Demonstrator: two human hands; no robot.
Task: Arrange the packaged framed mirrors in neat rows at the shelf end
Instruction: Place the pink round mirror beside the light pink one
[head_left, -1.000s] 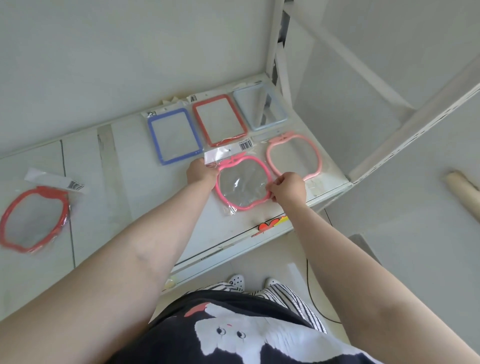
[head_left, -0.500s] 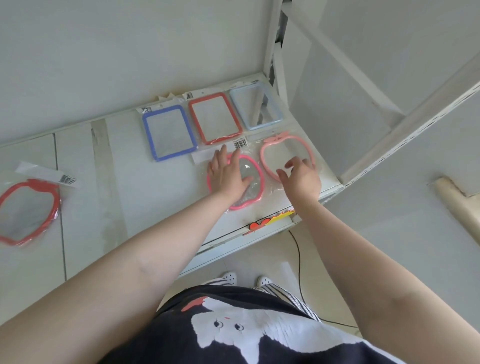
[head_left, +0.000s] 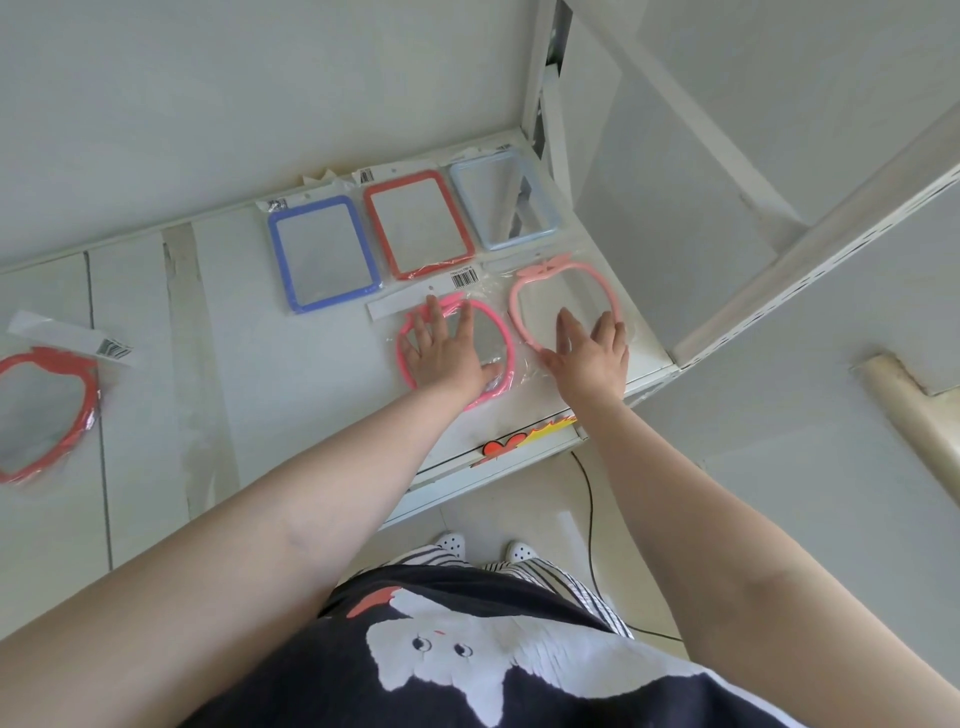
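A: Hands? 
B: Left hand (head_left: 447, 353) spread flat on the hot-pink mirror (head_left: 501, 338); right hand (head_left: 589, 353) open, flat on the pale-pink mirror (head_left: 566, 291). Nothing gripped. 
A: Tip? 
B: Press lightly, slide the two level, edges parallel to the shelf (head_left: 234, 322) front. 
A: Further back? 
B: Blue mirror (head_left: 326, 254), red mirror (head_left: 418, 223), light-blue mirror (head_left: 503, 200) lined up. One red apple-shaped mirror (head_left: 44, 410) sits far left.

3 rect. mirrors (head_left: 325, 253) (head_left: 418, 223) (head_left: 503, 197), 3 apple-shaped mirrors (head_left: 501, 338) (head_left: 566, 291) (head_left: 44, 410), 2 hands (head_left: 447, 353) (head_left: 589, 358).
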